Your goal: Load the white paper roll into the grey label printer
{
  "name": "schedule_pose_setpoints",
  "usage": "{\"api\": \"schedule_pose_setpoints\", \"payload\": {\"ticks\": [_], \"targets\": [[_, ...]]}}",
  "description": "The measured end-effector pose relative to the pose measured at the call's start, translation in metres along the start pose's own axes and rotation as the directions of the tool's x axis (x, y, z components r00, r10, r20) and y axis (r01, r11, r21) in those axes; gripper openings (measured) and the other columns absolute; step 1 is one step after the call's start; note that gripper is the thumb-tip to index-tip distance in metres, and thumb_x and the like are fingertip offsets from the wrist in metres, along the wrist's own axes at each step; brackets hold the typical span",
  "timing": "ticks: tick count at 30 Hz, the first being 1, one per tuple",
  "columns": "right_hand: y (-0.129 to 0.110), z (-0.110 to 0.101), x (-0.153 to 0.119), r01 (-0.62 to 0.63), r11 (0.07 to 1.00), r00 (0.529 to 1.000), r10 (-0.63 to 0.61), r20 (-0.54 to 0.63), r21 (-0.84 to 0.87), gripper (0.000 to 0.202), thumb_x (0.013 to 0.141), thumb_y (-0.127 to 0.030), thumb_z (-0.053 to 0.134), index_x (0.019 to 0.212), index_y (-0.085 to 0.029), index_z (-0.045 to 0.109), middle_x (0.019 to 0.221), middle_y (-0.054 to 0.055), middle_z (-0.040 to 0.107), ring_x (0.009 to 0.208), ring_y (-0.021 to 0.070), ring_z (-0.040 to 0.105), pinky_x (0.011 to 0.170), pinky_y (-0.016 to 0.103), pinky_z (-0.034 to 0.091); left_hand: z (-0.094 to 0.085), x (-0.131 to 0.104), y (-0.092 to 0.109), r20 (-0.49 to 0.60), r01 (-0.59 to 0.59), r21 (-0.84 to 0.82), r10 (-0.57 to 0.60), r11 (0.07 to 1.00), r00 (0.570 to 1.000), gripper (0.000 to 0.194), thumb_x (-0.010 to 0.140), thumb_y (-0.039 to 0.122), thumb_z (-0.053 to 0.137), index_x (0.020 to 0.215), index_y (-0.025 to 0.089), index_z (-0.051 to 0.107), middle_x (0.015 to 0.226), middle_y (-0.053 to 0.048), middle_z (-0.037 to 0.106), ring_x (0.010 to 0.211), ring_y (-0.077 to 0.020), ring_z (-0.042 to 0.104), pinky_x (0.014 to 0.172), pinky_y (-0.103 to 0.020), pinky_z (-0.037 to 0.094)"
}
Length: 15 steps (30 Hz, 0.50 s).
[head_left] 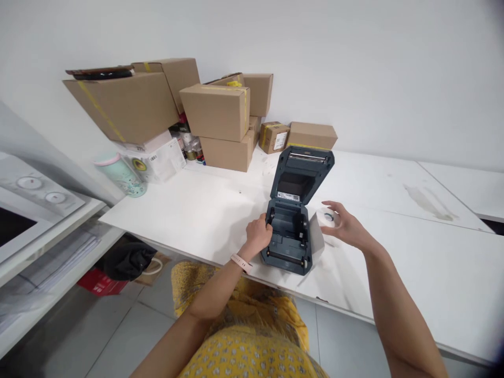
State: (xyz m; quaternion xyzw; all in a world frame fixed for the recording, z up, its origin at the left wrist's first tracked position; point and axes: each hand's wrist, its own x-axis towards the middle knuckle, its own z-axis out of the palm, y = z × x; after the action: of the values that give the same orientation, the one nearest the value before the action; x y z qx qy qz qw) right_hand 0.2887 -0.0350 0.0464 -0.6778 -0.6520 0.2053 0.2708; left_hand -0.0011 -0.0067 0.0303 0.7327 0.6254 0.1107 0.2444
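A dark grey label printer (pixel 286 247) stands on the white table with its lid (pixel 301 173) tilted up and back, so its inner bay and roller show. Against the printer's left side lies my left hand (pixel 259 234), fingers curled over the edge of the bay. Just right of the printer, my right hand (pixel 344 226) grips a roll of white labels (pixel 326 217) between thumb and fingers. A loose strip of the roll hangs down beside the printer's right wall. A pale pink band is on my left wrist.
Cardboard boxes (pixel 216 113) are stacked along the wall at the back left, with smaller ones (pixel 311 135) behind the printer. A mint tumbler (pixel 124 176) stands at the table's left end. Further left is a microwave (pixel 35 194) on a shelf. A stain (pixel 427 202) marks the table at right.
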Motion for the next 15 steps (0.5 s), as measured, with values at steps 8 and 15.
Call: {"api": "schedule_pose_setpoints", "payload": {"ticks": [8,15], "targets": [[0.028,0.016,0.018,0.056,0.976,0.968,-0.001,-0.251,0.210,0.078,0.071,-0.049,0.075,0.140,-0.026,0.047,0.133,0.012,0.060,0.110,0.0273,0.064,0.093,0.040,0.052,0.003,0.002,-0.001,-0.003,0.008,0.014,-0.008,1.000,1.000,0.050,0.095,0.021,0.042,0.142,0.017,0.055,0.118,-0.013,0.076,0.110,-0.0316,0.071,0.095,-0.040,0.051],[0.049,0.043,0.033,0.023,0.987,0.969,0.018,-0.247,0.161,0.076,0.066,-0.048,0.078,0.134,-0.024,0.056,0.132,0.013,0.065,0.117,0.0327,0.063,0.097,0.047,0.052,0.003,0.002,-0.001,-0.013,0.009,0.012,-0.008,1.000,1.000,0.049,0.094,0.020,0.042,0.141,0.017,0.056,0.117,-0.013,0.076,0.110,-0.0319,0.071,0.095,-0.040,0.051]]}}
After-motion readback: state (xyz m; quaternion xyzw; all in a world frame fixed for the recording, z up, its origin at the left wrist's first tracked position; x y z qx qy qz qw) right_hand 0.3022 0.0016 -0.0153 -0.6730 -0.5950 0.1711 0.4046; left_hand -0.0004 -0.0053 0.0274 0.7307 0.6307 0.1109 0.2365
